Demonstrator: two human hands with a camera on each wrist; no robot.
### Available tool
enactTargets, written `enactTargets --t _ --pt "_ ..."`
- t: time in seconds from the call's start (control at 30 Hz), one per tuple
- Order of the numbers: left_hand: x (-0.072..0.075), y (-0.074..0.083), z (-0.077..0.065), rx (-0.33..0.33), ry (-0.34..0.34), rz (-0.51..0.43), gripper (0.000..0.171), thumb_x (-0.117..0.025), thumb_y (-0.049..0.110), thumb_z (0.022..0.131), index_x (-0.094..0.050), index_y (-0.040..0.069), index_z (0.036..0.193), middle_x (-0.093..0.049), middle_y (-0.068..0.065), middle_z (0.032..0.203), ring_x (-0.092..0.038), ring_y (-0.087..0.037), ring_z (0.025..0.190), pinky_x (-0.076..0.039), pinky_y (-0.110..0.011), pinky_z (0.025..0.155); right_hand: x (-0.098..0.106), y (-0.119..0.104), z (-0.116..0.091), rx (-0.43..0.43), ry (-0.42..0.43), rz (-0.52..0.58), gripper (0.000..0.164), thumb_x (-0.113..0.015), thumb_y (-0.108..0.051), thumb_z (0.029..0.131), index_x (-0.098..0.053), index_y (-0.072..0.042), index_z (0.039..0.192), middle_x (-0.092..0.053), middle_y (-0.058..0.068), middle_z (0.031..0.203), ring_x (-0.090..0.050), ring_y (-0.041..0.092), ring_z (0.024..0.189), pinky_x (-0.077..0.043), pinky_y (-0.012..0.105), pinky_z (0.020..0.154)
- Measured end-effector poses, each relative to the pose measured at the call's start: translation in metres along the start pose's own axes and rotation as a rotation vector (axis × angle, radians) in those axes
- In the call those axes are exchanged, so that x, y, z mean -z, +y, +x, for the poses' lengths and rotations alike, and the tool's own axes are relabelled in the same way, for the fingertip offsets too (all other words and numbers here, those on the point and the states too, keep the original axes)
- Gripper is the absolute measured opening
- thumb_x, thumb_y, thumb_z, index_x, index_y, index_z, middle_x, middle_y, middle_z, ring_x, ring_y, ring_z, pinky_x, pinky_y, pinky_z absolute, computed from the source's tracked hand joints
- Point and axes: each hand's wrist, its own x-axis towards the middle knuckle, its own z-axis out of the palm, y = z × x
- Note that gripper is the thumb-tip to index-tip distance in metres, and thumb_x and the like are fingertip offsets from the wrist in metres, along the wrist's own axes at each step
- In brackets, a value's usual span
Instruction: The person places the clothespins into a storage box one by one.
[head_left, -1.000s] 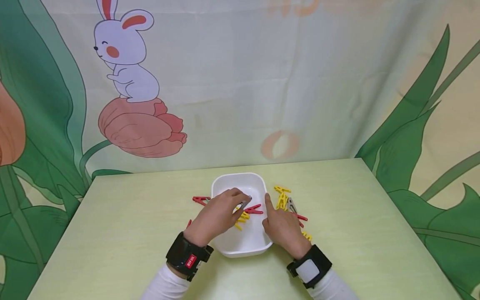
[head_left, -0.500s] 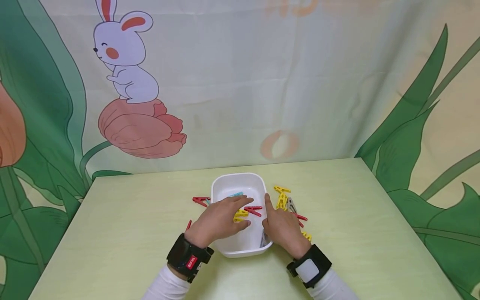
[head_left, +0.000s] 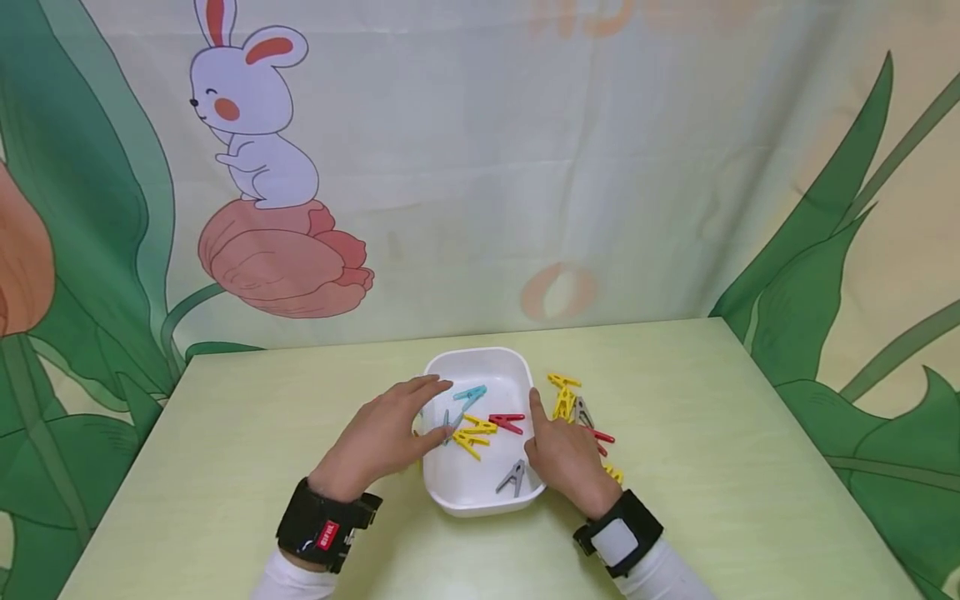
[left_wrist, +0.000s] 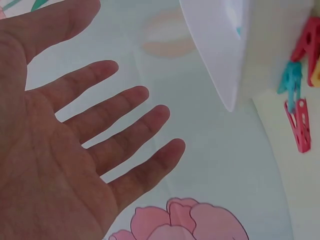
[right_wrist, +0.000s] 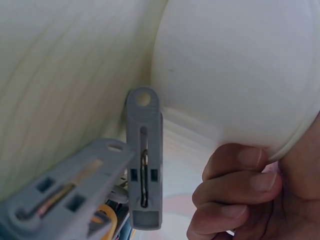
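Note:
A white plastic tray point(head_left: 468, 490) holds blue clothespins point(head_left: 471, 393), yellow clothespins point(head_left: 472, 431), a red clothespin point(head_left: 507, 422) and a grey clothespin point(head_left: 513, 477). My left hand point(head_left: 381, 435) hovers at the tray's left rim, fingers spread and nothing held; the left wrist view shows its bare palm point(left_wrist: 55, 165). Beyond it, in that view, lie a red clothespin point(left_wrist: 301, 125) and a teal clothespin point(left_wrist: 291, 80) outside the tray. My right hand point(head_left: 570, 465) grips the tray's right rim, index finger along the edge and other fingers point(right_wrist: 235, 187) curled against the outer wall.
Right of the tray, partly behind my right hand, lie yellow clothespins point(head_left: 564, 404), a grey clothespin point(head_left: 582, 412) and a red clothespin point(head_left: 602, 435). Another yellow clothespin point(head_left: 613, 472) is by the wrist. A printed curtain point(head_left: 465, 208) hangs behind the pale table point(head_left: 675, 400).
My left hand has let go of a grey clothespin, which now lies in the tray's near right part. That hand has then moved left to the rim. The right hand stays put.

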Motion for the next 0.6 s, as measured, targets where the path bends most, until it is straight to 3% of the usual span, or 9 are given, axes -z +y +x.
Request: enactTargets --t 0.3,0.6 --pt "-0.005 -0.02 -0.018 0.023 0.016 0.038 0.061 -0.075 0.034 0.085 -0.054 0.019 0.14 -0.05 -0.008 0.147 -0.053 -0.03 0.13 -0.048 -0.053 0.099 -0.002 0.0 0.0 -0.007 -0.007 0.007 0.075 -0.06 -0.027 0.096 -0.019 -0.014 0.158 -0.049 0.004 0.059 -0.047 0.02 0.052 -0.031 0.03 0.054" --pt "-0.023 -0.034 -0.03 0.073 -0.087 0.075 0.065 -0.078 0.032 0.081 -0.055 0.017 0.14 -0.05 -0.009 0.147 -0.05 -0.032 0.132 -0.046 -0.055 0.101 0.0 -0.001 -0.001 -0.008 -0.007 0.002 0.076 -0.06 -0.027 0.096 -0.019 -0.014 0.158 -0.049 0.004 0.058 -0.047 0.02 0.052 -0.031 0.03 0.053"
